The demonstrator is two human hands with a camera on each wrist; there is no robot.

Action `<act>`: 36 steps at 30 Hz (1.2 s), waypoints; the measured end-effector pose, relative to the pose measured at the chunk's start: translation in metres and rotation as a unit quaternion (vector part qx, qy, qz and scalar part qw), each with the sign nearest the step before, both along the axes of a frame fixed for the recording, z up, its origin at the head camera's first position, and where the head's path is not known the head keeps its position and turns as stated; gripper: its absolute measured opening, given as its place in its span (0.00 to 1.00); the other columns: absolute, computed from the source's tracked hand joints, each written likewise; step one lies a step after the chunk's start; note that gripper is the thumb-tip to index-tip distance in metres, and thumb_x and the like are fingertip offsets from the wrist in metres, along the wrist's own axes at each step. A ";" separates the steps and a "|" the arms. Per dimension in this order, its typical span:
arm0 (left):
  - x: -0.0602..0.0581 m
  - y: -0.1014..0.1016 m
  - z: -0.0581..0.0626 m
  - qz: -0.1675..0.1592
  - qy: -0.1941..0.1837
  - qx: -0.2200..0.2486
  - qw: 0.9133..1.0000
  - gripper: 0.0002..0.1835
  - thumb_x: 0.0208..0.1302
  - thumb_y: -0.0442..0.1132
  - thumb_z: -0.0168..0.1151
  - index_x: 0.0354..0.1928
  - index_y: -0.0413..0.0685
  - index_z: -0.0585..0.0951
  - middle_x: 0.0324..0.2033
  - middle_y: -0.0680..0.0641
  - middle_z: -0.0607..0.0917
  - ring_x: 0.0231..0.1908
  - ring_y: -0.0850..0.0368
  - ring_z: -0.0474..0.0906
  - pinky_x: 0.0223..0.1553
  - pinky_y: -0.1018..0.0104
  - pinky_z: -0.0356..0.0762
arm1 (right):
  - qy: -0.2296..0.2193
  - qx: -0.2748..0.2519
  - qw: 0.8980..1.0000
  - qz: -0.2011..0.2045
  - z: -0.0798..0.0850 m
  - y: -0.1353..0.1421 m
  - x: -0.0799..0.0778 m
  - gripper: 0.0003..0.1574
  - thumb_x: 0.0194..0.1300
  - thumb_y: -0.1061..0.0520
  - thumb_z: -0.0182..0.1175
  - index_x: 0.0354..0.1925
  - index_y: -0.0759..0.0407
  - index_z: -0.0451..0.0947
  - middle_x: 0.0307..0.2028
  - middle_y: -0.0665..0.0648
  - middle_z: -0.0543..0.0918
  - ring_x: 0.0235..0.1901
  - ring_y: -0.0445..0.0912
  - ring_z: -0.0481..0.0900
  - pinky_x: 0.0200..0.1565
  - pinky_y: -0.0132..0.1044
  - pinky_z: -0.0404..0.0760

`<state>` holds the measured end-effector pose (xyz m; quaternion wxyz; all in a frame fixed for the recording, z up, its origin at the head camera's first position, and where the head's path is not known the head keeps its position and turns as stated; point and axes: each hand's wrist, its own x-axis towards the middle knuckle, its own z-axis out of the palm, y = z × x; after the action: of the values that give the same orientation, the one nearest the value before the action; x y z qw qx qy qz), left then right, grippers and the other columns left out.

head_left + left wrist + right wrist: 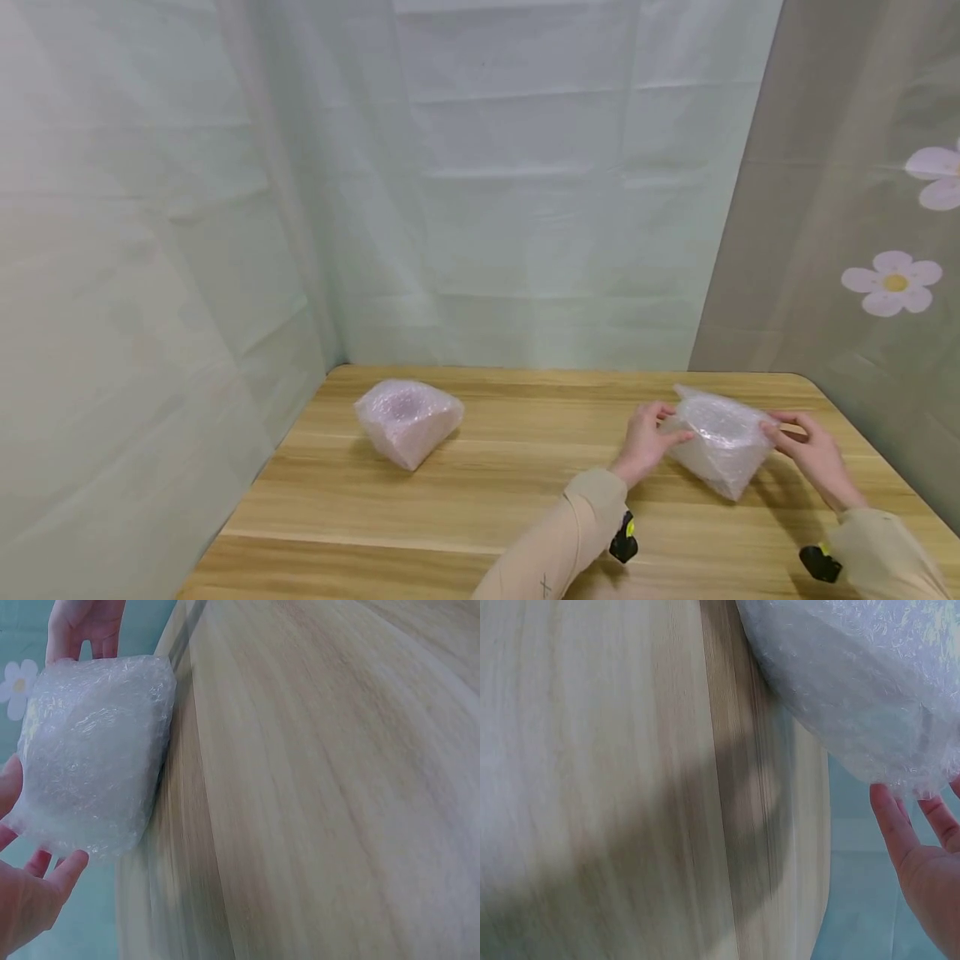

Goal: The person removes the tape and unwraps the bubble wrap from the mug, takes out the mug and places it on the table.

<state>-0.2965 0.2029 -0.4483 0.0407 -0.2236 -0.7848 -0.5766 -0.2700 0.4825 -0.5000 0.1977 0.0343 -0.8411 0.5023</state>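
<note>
A bubble-wrap bundle, translucent with a shiny top and a corner pointing down toward the front, is held at the right of the table. At its left edge my left hand pinches the wrap between thumb and fingers. My right hand grips the opposite edge, thumb on the near side. In the left wrist view, both hands sit at opposite ends of the bundle. The right wrist view has the fingertips of the right hand at one corner of the wrap. What the wrap encloses cannot be made out.
Another bubble-wrap bundle sits at the left of the wooden table. Pale curtains stand behind the table's far edge and along its left. A grey-brown curtain with white flowers borders the right side.
</note>
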 end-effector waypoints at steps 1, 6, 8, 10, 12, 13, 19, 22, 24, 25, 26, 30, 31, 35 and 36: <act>-0.001 -0.001 -0.001 0.000 0.002 0.001 1.000 0.17 0.47 0.40 0.71 0.40 0.46 0.78 0.35 0.55 0.74 0.38 0.61 0.70 0.37 0.75 0.68 | -0.001 -0.003 1.000 0.002 0.000 -0.001 -0.001 0.21 0.64 0.51 0.56 0.51 0.61 0.69 0.47 0.44 0.67 0.39 0.26 0.71 0.34 0.23 0.74; -0.004 -0.009 -0.005 -0.005 0.003 0.017 1.000 0.17 0.46 0.37 0.72 0.39 0.45 0.78 0.34 0.54 0.75 0.38 0.59 0.71 0.36 0.75 0.69 | -0.012 -0.022 1.000 0.013 0.001 -0.010 -0.002 0.23 0.63 0.49 0.57 0.50 0.62 0.69 0.48 0.44 0.68 0.39 0.29 0.72 0.34 0.24 0.74; -0.006 -0.013 -0.006 -0.009 0.002 0.024 1.000 0.16 0.46 0.36 0.72 0.38 0.45 0.78 0.34 0.55 0.74 0.37 0.59 0.71 0.36 0.75 0.68 | -0.015 -0.021 0.999 0.020 0.001 -0.013 -0.002 0.25 0.62 0.47 0.57 0.50 0.62 0.69 0.48 0.44 0.68 0.39 0.29 0.72 0.35 0.24 0.75; -0.007 -0.015 -0.007 -0.009 0.004 0.028 1.000 0.15 0.46 0.36 0.72 0.36 0.45 0.78 0.32 0.57 0.74 0.36 0.60 0.71 0.35 0.76 0.69 | -0.014 -0.018 0.999 0.023 0.000 -0.015 -0.003 0.25 0.62 0.46 0.57 0.50 0.62 0.69 0.48 0.43 0.68 0.39 0.29 0.72 0.35 0.25 0.75; -0.009 -0.017 -0.008 -0.006 0.012 0.032 0.999 0.14 0.45 0.36 0.72 0.35 0.44 0.78 0.31 0.57 0.74 0.35 0.60 0.71 0.34 0.76 0.69 | -0.016 -0.015 1.000 0.020 -0.001 -0.017 -0.004 0.25 0.62 0.46 0.57 0.49 0.62 0.70 0.47 0.42 0.68 0.39 0.29 0.73 0.34 0.25 0.75; -0.010 -0.018 -0.008 -0.004 0.014 0.033 0.999 0.14 0.45 0.35 0.72 0.34 0.44 0.78 0.30 0.57 0.74 0.34 0.60 0.71 0.34 0.76 0.69 | -0.018 -0.009 1.000 0.020 -0.002 -0.017 -0.005 0.25 0.62 0.45 0.57 0.49 0.62 0.70 0.47 0.42 0.68 0.39 0.28 0.72 0.34 0.25 0.75; -0.013 -0.024 -0.011 0.004 0.016 0.039 0.999 0.13 0.44 0.35 0.72 0.31 0.43 0.78 0.29 0.55 0.75 0.34 0.56 0.73 0.34 0.76 0.69 | -0.043 -0.011 0.999 0.020 -0.002 -0.023 -0.007 0.24 0.61 0.47 0.58 0.49 0.62 0.70 0.46 0.44 0.70 0.37 0.31 0.74 0.34 0.27 0.75; -0.014 -0.029 -0.010 0.004 0.014 0.042 0.999 0.13 0.44 0.35 0.72 0.31 0.43 0.77 0.29 0.55 0.75 0.33 0.57 0.73 0.33 0.76 0.69 | -0.051 -0.015 0.998 0.020 -0.001 -0.027 -0.009 0.23 0.61 0.48 0.59 0.48 0.60 0.71 0.45 0.45 0.71 0.37 0.33 0.75 0.34 0.28 0.76; -0.014 -0.032 -0.009 0.004 0.013 0.048 0.999 0.13 0.43 0.35 0.73 0.30 0.43 0.77 0.28 0.56 0.75 0.32 0.59 0.72 0.32 0.76 0.69 | -0.050 -0.013 0.998 0.026 -0.001 -0.029 -0.010 0.24 0.61 0.47 0.59 0.48 0.61 0.70 0.46 0.46 0.71 0.38 0.33 0.75 0.34 0.27 0.75; -0.015 -0.034 -0.009 0.003 0.012 0.049 0.999 0.14 0.43 0.35 0.73 0.30 0.44 0.77 0.27 0.57 0.75 0.31 0.60 0.72 0.31 0.76 0.69 | -0.050 -0.013 0.998 0.026 -0.001 -0.031 -0.010 0.25 0.60 0.45 0.59 0.48 0.61 0.71 0.46 0.46 0.71 0.38 0.33 0.75 0.34 0.27 0.75; -0.015 -0.035 -0.008 0.002 0.009 0.050 0.999 0.14 0.43 0.34 0.73 0.30 0.44 0.77 0.27 0.57 0.74 0.31 0.61 0.71 0.31 0.75 0.69 | -0.050 -0.018 0.998 0.022 -0.002 -0.032 -0.011 0.26 0.59 0.44 0.59 0.48 0.60 0.71 0.45 0.45 0.71 0.37 0.32 0.75 0.34 0.26 0.75; -0.017 -0.042 -0.005 -0.004 -0.007 0.045 0.999 0.15 0.42 0.34 0.73 0.31 0.45 0.76 0.26 0.58 0.73 0.29 0.64 0.70 0.29 0.75 0.70 | -0.045 -0.015 0.998 0.033 -0.001 -0.039 -0.012 0.31 0.58 0.39 0.58 0.48 0.62 0.71 0.46 0.47 0.72 0.37 0.33 0.76 0.35 0.27 0.75; -0.018 -0.044 -0.004 -0.006 -0.011 0.040 0.999 0.15 0.43 0.34 0.73 0.31 0.45 0.76 0.26 0.58 0.73 0.29 0.65 0.70 0.29 0.75 0.70 | -0.045 -0.017 0.998 0.032 0.000 -0.040 -0.013 0.32 0.57 0.38 0.58 0.47 0.61 0.72 0.46 0.46 0.72 0.37 0.34 0.76 0.34 0.27 0.76; -0.022 -0.049 0.000 -0.007 -0.016 0.017 1.000 0.15 0.42 0.34 0.73 0.31 0.45 0.75 0.25 0.57 0.74 0.28 0.65 0.70 0.27 0.75 0.70 | -0.032 -0.019 0.999 0.031 0.000 -0.044 -0.018 0.33 0.56 0.37 0.59 0.46 0.62 0.73 0.45 0.45 0.73 0.36 0.36 0.76 0.34 0.29 0.76; -0.022 -0.051 0.001 -0.007 -0.015 0.011 1.000 0.15 0.43 0.34 0.73 0.31 0.45 0.75 0.25 0.56 0.74 0.28 0.65 0.70 0.27 0.75 0.70 | -0.028 -0.025 0.999 0.033 0.000 -0.045 -0.019 0.32 0.56 0.37 0.59 0.45 0.62 0.73 0.45 0.45 0.74 0.36 0.37 0.76 0.33 0.29 0.77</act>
<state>-0.3190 0.1522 -0.4477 0.0273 -0.2195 -0.7773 -0.5890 -0.2891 0.4377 -0.5003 0.1579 0.0433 -0.8318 0.5304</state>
